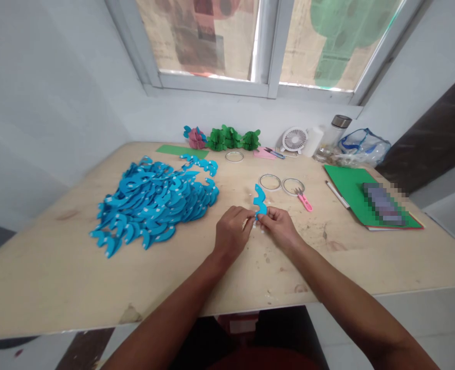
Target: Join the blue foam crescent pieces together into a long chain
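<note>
One blue cutout sits mid-table, pinched in the right hand; the left hand bunches its fingers at the same end, whether gripping I cannot tell. A blue pile crowds the left, while two rings, pink snips and, farther right, a green sheet lie beyond the hands.

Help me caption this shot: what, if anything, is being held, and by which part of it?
The right grip holds a wavy blue strip by its near end; whether the left grip also holds it is unclear.
</note>
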`<state>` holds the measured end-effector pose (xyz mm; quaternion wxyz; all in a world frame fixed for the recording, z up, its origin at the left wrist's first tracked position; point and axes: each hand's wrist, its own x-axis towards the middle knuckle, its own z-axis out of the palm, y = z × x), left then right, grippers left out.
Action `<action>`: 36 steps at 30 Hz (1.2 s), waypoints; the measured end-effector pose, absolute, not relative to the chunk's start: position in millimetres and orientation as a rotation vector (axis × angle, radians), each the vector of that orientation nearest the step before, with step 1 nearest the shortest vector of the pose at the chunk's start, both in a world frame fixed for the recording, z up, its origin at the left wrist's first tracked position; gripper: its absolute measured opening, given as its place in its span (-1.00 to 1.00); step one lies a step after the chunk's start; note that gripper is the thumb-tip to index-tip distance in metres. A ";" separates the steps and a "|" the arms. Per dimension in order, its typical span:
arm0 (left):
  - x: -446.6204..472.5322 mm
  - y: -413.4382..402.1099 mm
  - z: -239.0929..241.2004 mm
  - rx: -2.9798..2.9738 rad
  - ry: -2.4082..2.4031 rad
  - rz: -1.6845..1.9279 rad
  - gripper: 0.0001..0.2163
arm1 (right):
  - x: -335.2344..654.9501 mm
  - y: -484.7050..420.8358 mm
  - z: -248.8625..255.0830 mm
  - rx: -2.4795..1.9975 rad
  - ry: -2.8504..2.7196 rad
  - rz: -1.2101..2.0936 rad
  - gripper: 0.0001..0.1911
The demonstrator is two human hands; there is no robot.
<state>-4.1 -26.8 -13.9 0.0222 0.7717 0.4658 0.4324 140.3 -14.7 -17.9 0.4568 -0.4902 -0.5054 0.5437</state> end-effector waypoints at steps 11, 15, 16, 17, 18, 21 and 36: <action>-5.8 -24.6 -15.0 2.328 1.450 1.189 -0.90 | 139.4 -15.5 -16.6 -1.198 -1.213 1.376 -0.77; -4.7 -25.4 -15.4 2.308 1.431 1.222 -0.90 | 138.8 -15.6 -15.0 -1.189 -1.209 1.360 -0.77; -4.3 -25.8 -15.4 2.296 1.428 1.241 -0.91 | 138.6 -15.5 -15.0 -1.188 -1.206 1.356 -0.77; -3.9 -26.1 -15.4 2.283 1.423 1.262 -0.90 | 138.5 -15.4 -15.1 -1.189 -1.202 1.350 -0.77; -3.6 -26.5 -15.4 2.273 1.417 1.280 -0.90 | 138.5 -15.3 -15.2 -1.191 -1.200 1.345 -0.77; -3.0 -27.4 -15.6 2.255 1.407 1.336 -0.89 | 138.9 -15.0 -15.9 -1.199 -1.195 1.331 -0.77; -4.8 -26.4 -14.2 2.299 1.426 1.248 -0.92 | 139.2 -14.8 -20.8 -1.233 -1.223 1.332 -0.76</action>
